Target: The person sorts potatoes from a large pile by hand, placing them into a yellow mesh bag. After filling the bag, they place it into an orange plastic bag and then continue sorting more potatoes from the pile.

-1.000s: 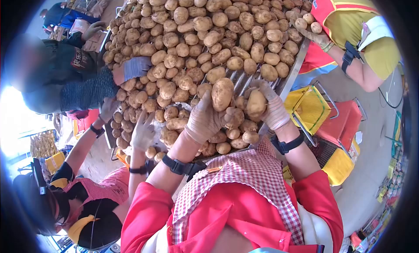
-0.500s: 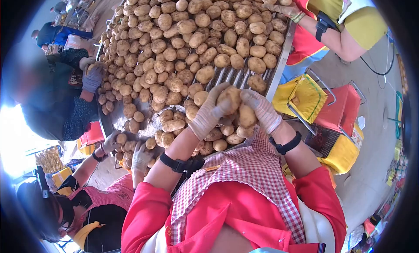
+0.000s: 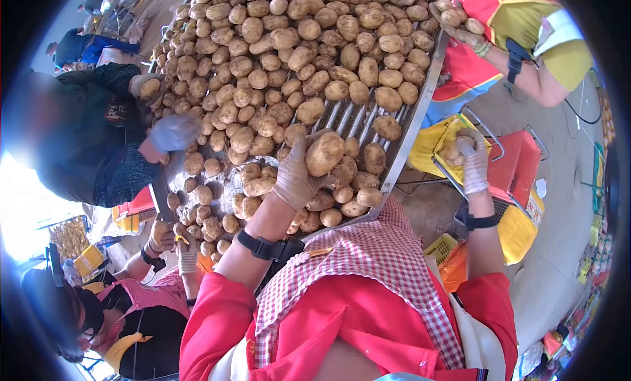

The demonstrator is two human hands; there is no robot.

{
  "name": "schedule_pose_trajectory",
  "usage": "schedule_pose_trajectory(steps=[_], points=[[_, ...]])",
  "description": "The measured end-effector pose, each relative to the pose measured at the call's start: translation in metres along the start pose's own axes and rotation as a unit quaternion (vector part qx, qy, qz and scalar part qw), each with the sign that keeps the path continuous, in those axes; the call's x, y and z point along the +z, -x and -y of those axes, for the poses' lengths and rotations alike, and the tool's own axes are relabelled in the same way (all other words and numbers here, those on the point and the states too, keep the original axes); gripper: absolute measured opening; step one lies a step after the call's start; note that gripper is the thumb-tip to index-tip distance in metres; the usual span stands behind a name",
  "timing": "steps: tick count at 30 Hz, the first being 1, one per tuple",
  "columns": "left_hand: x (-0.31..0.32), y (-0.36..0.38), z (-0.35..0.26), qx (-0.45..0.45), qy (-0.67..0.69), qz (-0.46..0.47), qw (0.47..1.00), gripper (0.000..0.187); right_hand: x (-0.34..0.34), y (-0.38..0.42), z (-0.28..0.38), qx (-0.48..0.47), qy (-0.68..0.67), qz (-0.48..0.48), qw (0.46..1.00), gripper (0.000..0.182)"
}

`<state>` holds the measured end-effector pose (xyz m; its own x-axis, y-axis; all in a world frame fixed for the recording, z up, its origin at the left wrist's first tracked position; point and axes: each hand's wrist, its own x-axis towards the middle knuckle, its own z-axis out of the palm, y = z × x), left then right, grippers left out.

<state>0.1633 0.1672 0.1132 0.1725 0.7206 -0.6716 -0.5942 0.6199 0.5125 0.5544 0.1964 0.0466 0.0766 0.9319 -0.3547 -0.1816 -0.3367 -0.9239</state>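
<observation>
My left hand, in a pale glove, grips a large potato near the front edge of the metal sorting table. Over the yellow basket to the right is my right hand, also gloved, with its fingers round a potato. Many soil-covered potatoes lie piled on the table, and bare metal rollers show between some of them.
Co-workers stand at the left, lower left and upper right, with gloved hands at the potatoes. A red basket and a yellow crate stand right of the table. A cable hangs at the far right.
My right hand has moved right, away from my left hand, with a potato to the yellow basket. My left hand has shifted slightly left and down. The co-workers' hands have moved.
</observation>
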Motion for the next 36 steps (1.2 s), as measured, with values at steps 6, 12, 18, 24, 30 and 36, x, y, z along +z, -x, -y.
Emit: schedule_pose_trajectory(steps=[6,12,18,24,30,36], points=[[0.006,0.0,0.004,-0.006,-0.011,0.144,0.989,0.081,0.092,0.032,0.043,-0.29,0.278,0.036,0.915,0.069],[0.011,0.001,0.039,0.031,-0.217,0.08,0.972,0.056,0.206,0.049,0.001,-0.265,0.16,0.206,0.928,0.029],[-0.021,0.034,0.026,0.228,-0.583,-0.061,0.777,0.035,0.214,0.032,-0.012,-0.126,0.099,0.174,0.972,0.02],[-0.132,0.057,-0.012,0.378,-0.609,-0.32,0.619,0.035,0.228,-0.033,0.031,-0.467,0.387,0.031,0.795,0.023],[-0.149,0.053,0.01,0.265,-0.706,-0.292,0.589,0.059,0.292,-0.001,-0.02,-0.318,0.515,0.286,0.743,0.045],[-0.181,0.041,-0.008,0.287,-0.527,-0.408,0.688,0.061,0.268,-0.055,-0.017,-0.132,0.31,0.273,0.901,0.032]])
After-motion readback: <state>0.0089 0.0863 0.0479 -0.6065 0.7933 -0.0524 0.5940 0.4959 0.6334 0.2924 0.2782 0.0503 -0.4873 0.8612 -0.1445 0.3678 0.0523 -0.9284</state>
